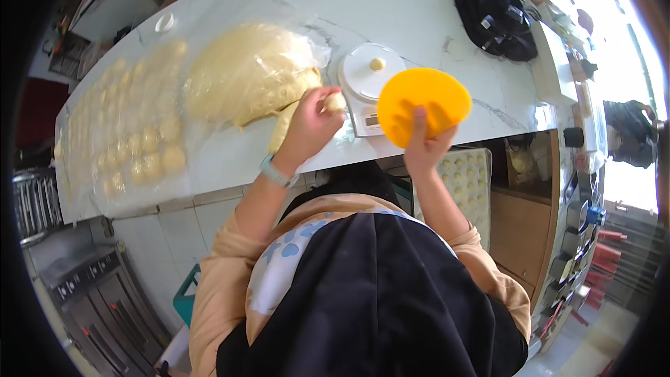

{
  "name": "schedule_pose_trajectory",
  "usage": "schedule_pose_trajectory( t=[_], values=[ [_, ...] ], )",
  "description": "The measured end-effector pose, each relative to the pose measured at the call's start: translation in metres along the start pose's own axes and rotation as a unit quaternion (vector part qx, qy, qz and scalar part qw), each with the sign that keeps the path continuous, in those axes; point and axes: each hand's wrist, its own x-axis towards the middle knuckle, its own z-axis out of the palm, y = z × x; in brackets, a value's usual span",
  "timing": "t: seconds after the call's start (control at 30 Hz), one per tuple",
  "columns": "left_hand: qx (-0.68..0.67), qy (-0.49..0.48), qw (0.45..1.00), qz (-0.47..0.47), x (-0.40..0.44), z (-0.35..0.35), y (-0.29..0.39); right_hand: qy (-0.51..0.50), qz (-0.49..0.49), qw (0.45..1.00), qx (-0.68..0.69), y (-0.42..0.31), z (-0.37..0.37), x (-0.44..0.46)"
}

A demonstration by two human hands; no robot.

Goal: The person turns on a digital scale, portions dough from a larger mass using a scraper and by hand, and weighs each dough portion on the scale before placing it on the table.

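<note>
A: Start at the far left. What's there?

B: Rows of dough balls (150,139) lying on the counter (398,0) under plastic film (269,38). Some sit close together, so they could stick to each other if the film gets pressed down.

A: And beside them?

B: The big dough mound (237,84), mostly under film, with its near right side bare. I'd expect that part to dry out if it's left uncovered for long.

A: The left hand (314,124)?

B: Just right of the mound, with thumb and fingers curled narrowly around a small dough piece (335,102). A loose pinch could drop it; a hard one could squash it.

A: Next, the scale (359,84).

B: One dough ball (377,64) rests on top. It's round, so a knock could set it rolling.

A: What might knock it?

B: The yellow scraper (436,91). The right hand (427,150) grips it, thumb on the near face, fingers spread behind. It overlaps the scale from here; I can't tell whether they touch. Contact could upset the reading.

A: Anything lower right?

B: A tray (488,167) of small dough pieces, below counter level. Something dropped over the edge could dent them.
</note>
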Motion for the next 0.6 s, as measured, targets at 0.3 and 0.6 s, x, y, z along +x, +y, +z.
schedule_pose_trajectory(
  t=[0.3,0.6],
  values=[
    [0.36,0.047,0.91,0.201,0.036,0.027,-0.001,0.131,0.043,0.989,-0.046,-0.01,-0.064,0.015],
    [0.514,0.214,0.824,0.105,-0.09,-0.05,-0.011,0.237,0.007,0.966,-0.101,0.002,-0.095,0.045]
  ],
)
